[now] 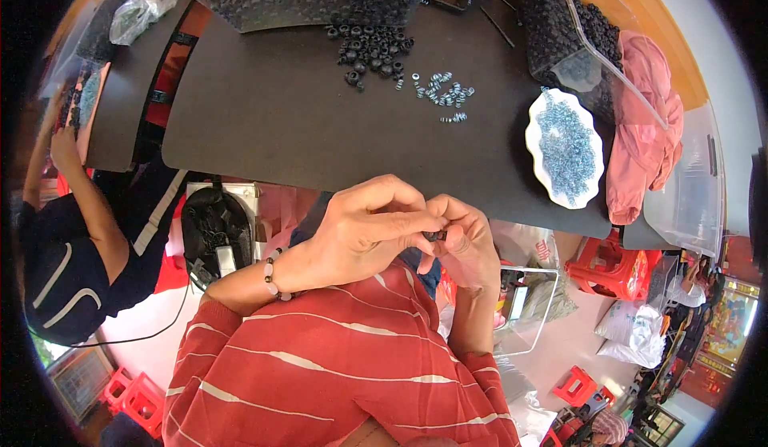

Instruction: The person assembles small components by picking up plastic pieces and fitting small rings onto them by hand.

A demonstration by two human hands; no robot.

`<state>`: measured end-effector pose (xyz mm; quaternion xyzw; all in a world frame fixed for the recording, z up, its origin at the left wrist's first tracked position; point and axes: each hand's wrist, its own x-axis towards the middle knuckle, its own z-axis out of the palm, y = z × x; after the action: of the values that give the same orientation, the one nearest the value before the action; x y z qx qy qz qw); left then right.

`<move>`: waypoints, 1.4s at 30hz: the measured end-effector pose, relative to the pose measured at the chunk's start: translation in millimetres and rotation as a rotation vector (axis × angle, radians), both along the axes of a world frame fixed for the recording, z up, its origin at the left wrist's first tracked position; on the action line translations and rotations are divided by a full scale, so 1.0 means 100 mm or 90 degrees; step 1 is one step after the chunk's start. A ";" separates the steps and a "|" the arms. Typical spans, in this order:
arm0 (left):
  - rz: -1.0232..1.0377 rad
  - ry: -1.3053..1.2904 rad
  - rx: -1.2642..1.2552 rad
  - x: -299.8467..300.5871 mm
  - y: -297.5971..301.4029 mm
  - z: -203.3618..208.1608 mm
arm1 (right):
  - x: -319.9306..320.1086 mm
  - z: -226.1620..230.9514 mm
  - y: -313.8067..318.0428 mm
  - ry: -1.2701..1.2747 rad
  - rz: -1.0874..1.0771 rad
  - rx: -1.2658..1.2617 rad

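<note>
Tabletop: dark brown desk (256, 119), its near edge beyond the hands
Left hand (356, 235): thumb and fingers drawn together in a pinch at the small black bead-like piece (432, 236), a bead bracelet (270, 277) on its wrist
Right hand (468, 247): thumb and curled fingers closed about the same piece, fingertips meeting the left's
Bead-like piece: between both hands' fingertips, short of the desk edge, partly hidden by fingers
Black beads (374, 53): loose pile at the clear plastic bin (264, 17)
Striped beads (445, 92): scattered just right of that pile
Scalloped white dish (533, 141): full of pale blue beads (568, 153), near the pink cloth (644, 119)
</note>
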<state>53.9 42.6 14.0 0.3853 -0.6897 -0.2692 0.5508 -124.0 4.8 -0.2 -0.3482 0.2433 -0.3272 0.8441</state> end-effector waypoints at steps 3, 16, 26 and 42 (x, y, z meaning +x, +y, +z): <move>-0.011 0.002 0.030 0.01 0.00 -0.01 | -0.01 -0.01 -0.02 -0.002 0.024 -0.024; -0.012 0.070 0.144 0.00 0.05 0.05 | 0.03 -0.07 0.01 -0.036 0.019 -0.007; 0.037 0.047 0.041 -0.07 0.11 -0.08 | 0.05 -0.07 0.00 -0.011 0.060 -0.012; 0.143 0.012 0.002 0.04 -0.12 -0.10 | 0.15 0.04 -0.27 -0.007 0.030 0.018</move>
<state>58.2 30.5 4.3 0.4584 -0.6367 -0.2102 0.5834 -108.8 -22.1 3.5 -0.3399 0.2352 -0.3055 0.8578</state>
